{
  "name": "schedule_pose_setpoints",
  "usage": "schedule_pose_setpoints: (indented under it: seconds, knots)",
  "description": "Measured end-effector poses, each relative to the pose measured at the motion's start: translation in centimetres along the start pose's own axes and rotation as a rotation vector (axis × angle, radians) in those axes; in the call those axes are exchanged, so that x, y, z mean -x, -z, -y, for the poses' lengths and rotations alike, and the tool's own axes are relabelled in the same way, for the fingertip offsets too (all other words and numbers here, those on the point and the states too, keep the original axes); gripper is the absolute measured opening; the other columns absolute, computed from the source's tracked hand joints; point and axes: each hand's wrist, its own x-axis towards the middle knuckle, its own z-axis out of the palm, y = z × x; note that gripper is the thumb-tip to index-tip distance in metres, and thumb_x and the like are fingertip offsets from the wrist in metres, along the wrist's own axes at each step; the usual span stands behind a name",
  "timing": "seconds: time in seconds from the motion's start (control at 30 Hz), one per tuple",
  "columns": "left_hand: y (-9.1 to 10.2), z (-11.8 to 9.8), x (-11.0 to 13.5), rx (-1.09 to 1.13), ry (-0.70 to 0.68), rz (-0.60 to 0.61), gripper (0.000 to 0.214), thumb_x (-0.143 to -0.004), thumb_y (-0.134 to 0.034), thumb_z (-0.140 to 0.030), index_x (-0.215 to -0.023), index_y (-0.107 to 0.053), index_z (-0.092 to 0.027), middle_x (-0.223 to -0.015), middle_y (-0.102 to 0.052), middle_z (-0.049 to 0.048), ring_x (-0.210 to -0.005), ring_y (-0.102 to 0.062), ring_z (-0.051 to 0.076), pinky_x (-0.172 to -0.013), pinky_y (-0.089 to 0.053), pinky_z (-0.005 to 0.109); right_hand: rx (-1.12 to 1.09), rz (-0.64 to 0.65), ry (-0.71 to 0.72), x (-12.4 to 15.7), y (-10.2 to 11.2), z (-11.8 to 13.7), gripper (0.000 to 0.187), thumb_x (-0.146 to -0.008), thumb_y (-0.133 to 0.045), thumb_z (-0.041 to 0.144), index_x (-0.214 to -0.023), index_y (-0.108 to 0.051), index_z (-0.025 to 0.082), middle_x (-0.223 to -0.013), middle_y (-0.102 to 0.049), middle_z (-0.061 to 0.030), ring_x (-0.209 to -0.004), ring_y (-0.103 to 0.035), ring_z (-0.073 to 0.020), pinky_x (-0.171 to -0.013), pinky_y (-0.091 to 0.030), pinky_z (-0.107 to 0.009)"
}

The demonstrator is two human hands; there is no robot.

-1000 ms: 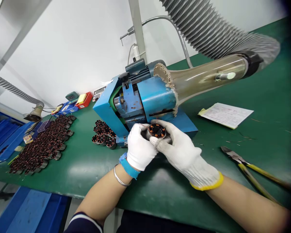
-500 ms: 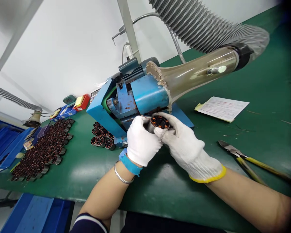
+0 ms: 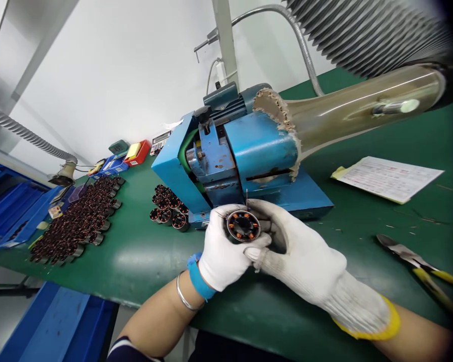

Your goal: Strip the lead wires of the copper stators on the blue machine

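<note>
Both hands wear white knit gloves and meet in front of a blue bench machine (image 3: pixel 245 146). My left hand (image 3: pixel 221 254) is closed around a small round motor stator (image 3: pixel 243 225) with copper windings, its open face turned toward me. My right hand (image 3: pixel 302 251) grips the same stator from the right, fingers curled over its far side. A thin wire lead stands up from the stator just below the machine's front slot.
A few stators (image 3: pixel 168 211) stand left of the machine and a big batch of them (image 3: pixel 79 221) lies further left. Yellow-handled cutters (image 3: pixel 419 264) and a paper sheet (image 3: pixel 388 178) lie on the green bench at right. A clear extraction funnel (image 3: pixel 362 108) with grey hose hangs overhead.
The stator came back from the machine's front toward me and tilted so its open face shows. Both hands stayed closed on it. My view shifted.
</note>
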Motion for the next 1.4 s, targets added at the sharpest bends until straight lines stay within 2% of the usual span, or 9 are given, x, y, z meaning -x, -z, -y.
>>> schedule_pose_setpoints:
  seconds: [0.13, 0.23, 0.4, 0.6, 0.73, 0.93, 1.1, 1.27, 1.4]
  knots:
    - [0.1, 0.1, -0.1, 0.237, 0.222, 0.035, 0.056, -0.065, -0.075, -0.015, -0.113, -0.048, -0.023, -0.105, -0.064, 0.0035, -0.093, -0.066, 0.019, -0.090, -0.057, 0.038, 0.050, 0.058, -0.053, 0.0, 0.3, -0.6, 0.081, -0.073, -0.076, 0.044, -0.147, -0.048, 0.024, -0.136, -0.062, -0.0146, -0.115, -0.066, -0.0349, -0.092, -0.060, -0.048]
    - [0.4, 0.3, -0.1, 0.279, 0.251, 0.114, 0.066, -0.065, -0.072, -0.015, -0.126, -0.045, -0.023, -0.115, -0.062, 0.0065, -0.100, -0.064, 0.021, -0.096, -0.055, 0.042, 0.090, 0.055, -0.044, 0.0, 0.4, -0.5, 0.076, -0.075, -0.076, 0.044, -0.144, -0.051, 0.024, -0.136, -0.063, -0.0137, -0.115, -0.066, -0.0345, -0.094, -0.059, -0.048]
    - [1.0, 1.2, 0.0, 0.116, 0.120, 0.115, 0.063, -0.073, -0.074, -0.022, -0.129, -0.047, -0.023, -0.127, -0.058, 0.0097, -0.117, -0.059, 0.028, -0.109, -0.047, 0.050, 0.213, -0.008, -0.072, 0.1, 0.2, 0.8, 0.072, -0.073, -0.068, 0.044, -0.141, -0.055, 0.024, -0.136, -0.064, -0.0124, -0.117, -0.065, -0.0360, -0.098, -0.056, -0.055]
    - [1.5, 2.1, -0.5, -0.087, -0.116, 0.109, 0.056, -0.073, -0.080, -0.022, -0.122, -0.053, -0.023, -0.120, -0.061, 0.0078, -0.111, -0.062, 0.025, -0.104, -0.051, 0.045, 0.390, -0.133, -0.040, -0.1, 1.3, 2.4, 0.064, -0.075, -0.062, 0.043, -0.135, -0.061, 0.023, -0.116, -0.073, -0.0105, -0.105, -0.070, -0.0378, -0.095, -0.057, -0.060]
    - [1.2, 2.2, -0.6, -0.021, 0.044, 0.095, 0.061, -0.070, -0.079, -0.020, -0.124, -0.051, -0.021, -0.118, -0.063, 0.0082, -0.109, -0.065, 0.025, -0.101, -0.053, 0.044, 0.428, -0.191, 0.148, -0.5, 2.2, 2.3, 0.055, -0.082, -0.059, 0.037, -0.135, -0.060, 0.022, -0.114, -0.073, -0.0084, -0.098, -0.073, -0.0307, -0.089, -0.062, -0.049]
    - [1.4, 1.4, -0.6, 0.034, 0.088, 0.155, 0.061, -0.065, -0.078, -0.017, -0.120, -0.052, -0.021, -0.118, -0.064, 0.0084, -0.110, -0.065, 0.026, -0.102, -0.052, 0.048, 0.558, -0.020, 0.427, -1.2, 2.6, 1.9, 0.038, -0.090, -0.045, 0.033, -0.114, -0.073, 0.024, -0.110, -0.075, -0.0092, -0.097, -0.072, -0.0313, -0.084, -0.061, -0.048]
    - [1.3, 0.2, -0.6, -0.090, -0.039, 0.267, 0.052, -0.064, -0.075, -0.014, -0.110, -0.052, -0.021, -0.108, -0.064, 0.0066, -0.100, -0.065, 0.024, -0.091, -0.057, 0.042, 0.238, -0.168, 0.038, -1.6, 3.2, 2.3, 0.023, -0.086, -0.056, 0.041, -0.089, -0.072, 0.025, -0.081, -0.073, -0.0070, -0.072, -0.070, -0.0275, -0.068, -0.061, -0.043]
    - [0.7, 1.2, -0.5, -0.187, -0.331, 0.145, 0.046, -0.069, -0.075, -0.014, -0.105, -0.048, -0.022, -0.108, -0.060, 0.0067, -0.099, -0.064, 0.022, -0.091, -0.055, 0.041, -0.298, -0.411, -0.199, -2.4, 3.2, 2.1, 0.023, -0.077, -0.069, 0.044, -0.088, -0.069, 0.024, -0.080, -0.069, -0.0035, -0.071, -0.068, -0.0205, -0.065, -0.061, -0.032]
    - [0.7, 2.1, -0.5, -0.275, -0.440, 0.114, 0.045, -0.073, -0.074, -0.016, -0.108, -0.047, -0.022, -0.105, -0.058, 0.0061, -0.095, -0.063, 0.020, -0.085, -0.056, 0.038, -0.077, -0.176, -0.212, -1.9, 2.1, 2.0, 0.033, -0.070, -0.072, 0.051, -0.088, -0.074, 0.024, -0.085, -0.075, -0.0073, -0.079, -0.071, -0.0276, -0.074, -0.063, -0.041]
